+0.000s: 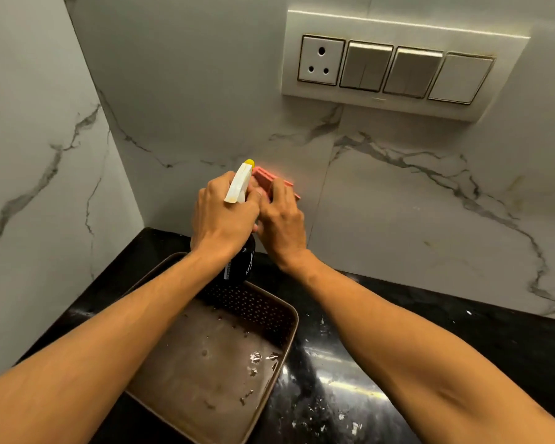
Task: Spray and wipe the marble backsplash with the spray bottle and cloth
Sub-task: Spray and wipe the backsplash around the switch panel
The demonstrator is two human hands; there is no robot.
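My left hand [223, 213] grips the neck of a spray bottle [241, 184] with a white trigger head, a yellow nozzle tip and a black body. The nozzle points at the white marble backsplash [398, 193] with grey veins. Just to its right, my right hand [281, 219] holds a folded pink cloth [265, 179] close to the wall, near the corner. Whether the cloth touches the marble I cannot tell. Fingers hide most of the cloth, and my left wrist covers part of the bottle's body.
A brown perforated tray [237, 347] with flecks of debris sits on the black countertop [382, 363] under my forearms. A white switch plate [394, 68] with a socket and three switches is mounted up on the right. A second marble wall [39, 187] closes the left side.
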